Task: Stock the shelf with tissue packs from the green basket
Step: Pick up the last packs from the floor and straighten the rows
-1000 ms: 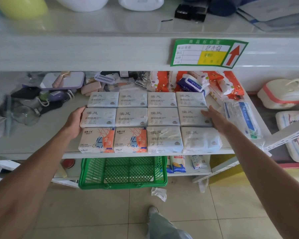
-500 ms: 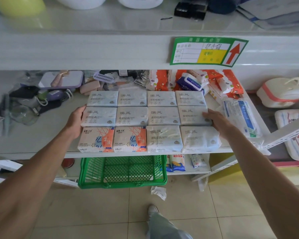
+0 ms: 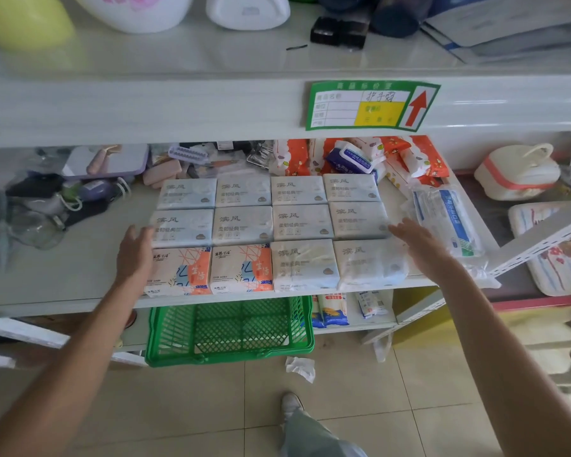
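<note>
On the white metal shelf (image 3: pixel 80 275) a flat block of plastic-wrapped rectangular tissue packs (image 3: pixel 271 225) lies three rows deep and four across: two back rows of pale blue-grey packs, and a front row with two cream-and-orange patterned packs (image 3: pixel 208 270) at the left and two more pale ones at the right. The left hand (image 3: pixel 134 253) sits open at the left edge of the block, palm turned toward the middle and front rows, fingers spread and holding nothing — whether it touches the wrappers or hangs just beside them I cannot tell. The right hand (image 3: pixel 416 240) mirrors it at the right edge, open and empty, by the end pack of the middle row. Below, the green plastic lattice basket (image 3: pixel 231 331) stands on the tiled floor, partly tucked under the shelf, and the part of it that shows holds no packs. I judge the stocking proper to be finished or nearly so, and the step in hand to be the squaring-up of the block from both sides. The next move, as I read it, calls for little force: a light inward press to close any gaps, care that the front row — already close to the shelf's lip — is not nudged over, and a look into the hidden back of the basket for leftovers.
</note>
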